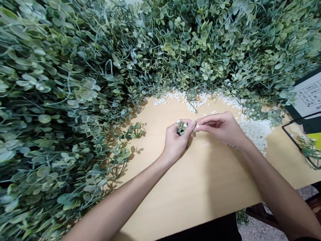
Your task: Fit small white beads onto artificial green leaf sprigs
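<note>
Above the middle of the table, my left hand point(176, 139) is closed around a small artificial leaf sprig point(181, 128) that carries a few white bits. My right hand point(221, 128) meets it from the right, thumb and fingers pinched on a tiny white piece point(197, 127) at the left fingertips. How that piece sits against the sprig is too small to make out. On the tabletop just below the fingers lies a small white star-shaped piece point(208, 144).
Artificial greenery point(72, 78) is heaped along the left and back of the wooden table point(173, 198). Many small white pieces point(256, 134) lie in a pile at right and along the back. A printed sheet point(314, 92) and a black wire frame point(290, 139) stand at far right.
</note>
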`<state>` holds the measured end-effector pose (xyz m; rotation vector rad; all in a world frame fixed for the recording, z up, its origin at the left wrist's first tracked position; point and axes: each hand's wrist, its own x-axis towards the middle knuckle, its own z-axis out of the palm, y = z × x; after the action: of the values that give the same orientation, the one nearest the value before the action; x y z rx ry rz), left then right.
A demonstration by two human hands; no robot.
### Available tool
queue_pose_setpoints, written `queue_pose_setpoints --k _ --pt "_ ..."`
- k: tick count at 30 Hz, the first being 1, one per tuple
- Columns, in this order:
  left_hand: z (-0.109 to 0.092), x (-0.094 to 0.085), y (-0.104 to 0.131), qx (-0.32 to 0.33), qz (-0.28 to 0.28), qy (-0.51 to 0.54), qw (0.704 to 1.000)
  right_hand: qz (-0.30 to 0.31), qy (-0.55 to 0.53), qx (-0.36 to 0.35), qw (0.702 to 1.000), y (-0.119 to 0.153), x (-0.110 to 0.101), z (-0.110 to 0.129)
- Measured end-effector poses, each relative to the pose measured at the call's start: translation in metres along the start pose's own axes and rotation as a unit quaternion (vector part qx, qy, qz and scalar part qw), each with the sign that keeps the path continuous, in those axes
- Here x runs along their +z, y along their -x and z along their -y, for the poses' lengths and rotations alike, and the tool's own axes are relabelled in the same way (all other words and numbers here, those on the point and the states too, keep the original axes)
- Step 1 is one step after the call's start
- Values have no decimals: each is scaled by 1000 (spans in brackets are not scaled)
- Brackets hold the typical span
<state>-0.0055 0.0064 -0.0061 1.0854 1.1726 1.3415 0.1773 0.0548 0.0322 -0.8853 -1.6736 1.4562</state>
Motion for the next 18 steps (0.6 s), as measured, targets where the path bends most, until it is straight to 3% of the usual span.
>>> queue_pose_setpoints --k 8,18 --pt "-2 0 0 3 -11 12 1000 -13 76 -42 996 1 7 -2" --pt "-6 2 1 17 1 17 1000 -25 26 -41 999 -1 5 -7"
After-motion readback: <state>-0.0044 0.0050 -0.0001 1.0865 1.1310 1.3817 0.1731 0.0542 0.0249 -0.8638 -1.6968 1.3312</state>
